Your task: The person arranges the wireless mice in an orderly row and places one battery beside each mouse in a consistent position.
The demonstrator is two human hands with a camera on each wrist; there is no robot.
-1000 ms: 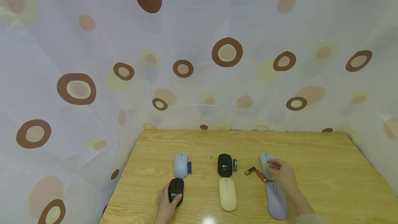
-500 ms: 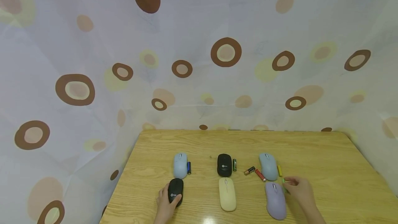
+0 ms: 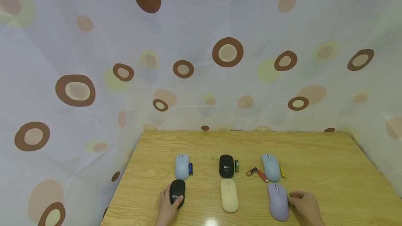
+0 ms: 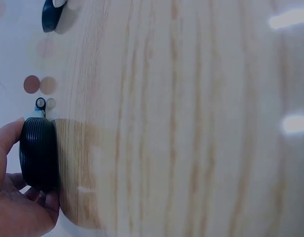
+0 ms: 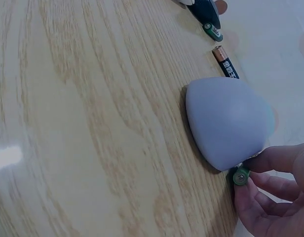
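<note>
My left hand (image 3: 167,205) grips a black computer mouse (image 3: 177,191) at the front left, thumb on one side and fingers on the other. In the left wrist view the mouse's ribbed dark side (image 4: 38,154) shows between thumb and fingers. My right hand (image 3: 306,205) pinches a green battery (image 5: 241,176) right beside the purple mouse (image 3: 278,201). Seen from the right wrist, one end of this battery faces the camera, close to the tabletop. Most of the battery is hidden by the fingers in the head view.
Behind stand a light blue mouse (image 3: 182,166) with a blue battery (image 3: 191,169), a black mouse (image 3: 226,166) with a green battery (image 3: 237,166), and another blue mouse (image 3: 271,167) with a yellow battery (image 3: 282,172). A black-and-copper battery (image 3: 252,171), red battery (image 3: 262,176) and cream mouse (image 3: 229,195) lie between.
My right hand has moved from the right-hand blue mouse toward the front, bringing the green battery beside the purple mouse. The yellow battery came into view by the blue mouse. My left hand stayed still.
</note>
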